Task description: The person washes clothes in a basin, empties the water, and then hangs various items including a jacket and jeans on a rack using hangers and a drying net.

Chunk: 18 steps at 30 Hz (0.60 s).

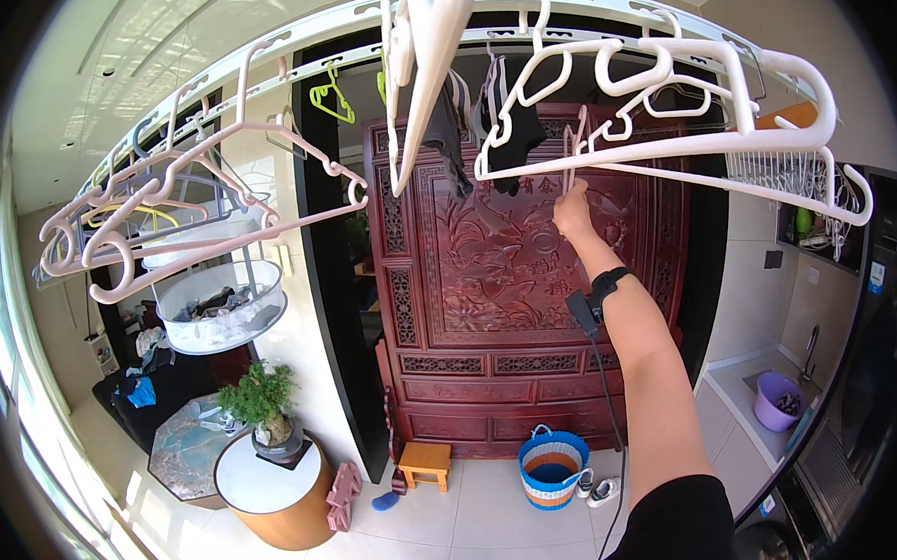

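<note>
My right hand (573, 209) is raised in front of a carved dark red wooden screen (523, 283), its fingers closed on a pale pink hanger (580, 128) seen edge-on. White plastic hangers (649, 150) hang close above and to the right of the hand, from a white metal drying rail (339, 24). Dark clothes (516, 136) hang just left of it. Pink hangers (228, 252) and a small green hanger (333, 95) are on the rail further left. A black band with a cabled device is on my right wrist. My left hand is out of view.
Low on the floor are a woven blue, white and orange basket (553, 468), a small wooden stool (425, 465) and a blue slipper (385, 501). A potted bonsai (263, 403) stands on a round side table (267, 482). A mesh drying basket (218, 307) hangs left. A purple basin (776, 403) sits right.
</note>
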{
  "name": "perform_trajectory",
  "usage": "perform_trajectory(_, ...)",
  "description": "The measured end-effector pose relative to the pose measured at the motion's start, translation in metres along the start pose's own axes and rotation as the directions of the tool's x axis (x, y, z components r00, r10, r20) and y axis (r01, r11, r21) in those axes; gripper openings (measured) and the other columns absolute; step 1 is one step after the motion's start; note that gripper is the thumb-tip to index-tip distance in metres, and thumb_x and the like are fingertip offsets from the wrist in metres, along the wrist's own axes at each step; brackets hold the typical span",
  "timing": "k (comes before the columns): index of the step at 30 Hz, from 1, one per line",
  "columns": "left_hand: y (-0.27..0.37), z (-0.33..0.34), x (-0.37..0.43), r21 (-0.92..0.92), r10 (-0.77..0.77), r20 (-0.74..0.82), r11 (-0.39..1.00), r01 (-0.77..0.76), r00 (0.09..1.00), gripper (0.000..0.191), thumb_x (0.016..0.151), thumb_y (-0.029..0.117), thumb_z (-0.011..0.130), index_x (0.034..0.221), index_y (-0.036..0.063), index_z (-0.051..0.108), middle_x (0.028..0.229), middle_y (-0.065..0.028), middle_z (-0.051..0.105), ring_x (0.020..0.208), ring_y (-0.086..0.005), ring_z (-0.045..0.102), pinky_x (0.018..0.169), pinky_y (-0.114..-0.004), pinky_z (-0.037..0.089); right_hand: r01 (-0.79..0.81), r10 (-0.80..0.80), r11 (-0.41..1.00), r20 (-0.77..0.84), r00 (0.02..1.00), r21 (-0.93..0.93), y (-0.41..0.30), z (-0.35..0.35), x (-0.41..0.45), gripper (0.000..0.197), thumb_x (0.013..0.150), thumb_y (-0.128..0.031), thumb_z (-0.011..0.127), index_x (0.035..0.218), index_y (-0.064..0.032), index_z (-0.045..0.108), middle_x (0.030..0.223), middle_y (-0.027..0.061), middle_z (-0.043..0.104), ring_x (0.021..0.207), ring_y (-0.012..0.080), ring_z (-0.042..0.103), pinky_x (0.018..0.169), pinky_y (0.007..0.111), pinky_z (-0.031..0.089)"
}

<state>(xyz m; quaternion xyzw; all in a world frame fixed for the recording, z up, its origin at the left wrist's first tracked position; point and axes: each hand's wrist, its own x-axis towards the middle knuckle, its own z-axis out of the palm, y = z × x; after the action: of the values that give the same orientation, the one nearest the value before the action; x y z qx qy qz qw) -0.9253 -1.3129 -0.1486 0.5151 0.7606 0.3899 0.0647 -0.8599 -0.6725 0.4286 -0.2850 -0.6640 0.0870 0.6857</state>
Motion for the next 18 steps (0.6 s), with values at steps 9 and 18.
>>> perform_trajectory(9, 0.045, -0.032, -0.012, 0.365, -0.163, -0.115, 0.911, 0.194, 0.980, 0.021, 0.071, 0.026, 0.073, 0.079, 0.0086, 0.066, 0.083, -0.0125, 0.065, 0.080, -0.0348, 0.059, 0.079, -0.046, 0.045, 0.251, -0.244, 0.968, -0.244, 0.939, -0.002, -0.068, 0.034, 0.119, 0.042, 0.097, -0.017, 0.047, 0.136, -0.0027, 0.042, 0.083, 0.0169, 0.067, 0.079, 0.0374, 0.065, 0.071, 0.046, 0.050)
perform_trajectory(18, 0.023, -0.016, -0.017, 0.371, -0.271, -0.356, 0.837, 0.402, 0.894, 0.021, 0.071, 0.026, 0.072, 0.080, 0.0080, 0.068, 0.080, -0.0119, 0.066, 0.077, -0.0331, 0.061, 0.081, -0.044, 0.046, 0.180, -0.170, 0.981, -0.129, 0.977, 0.068, -0.069, 0.019, 0.201, 0.039, 0.094, -0.021, 0.050, 0.130, -0.0077, 0.048, 0.102, 0.0280, 0.064, 0.096, 0.0470, 0.060, 0.084, 0.052, 0.047)
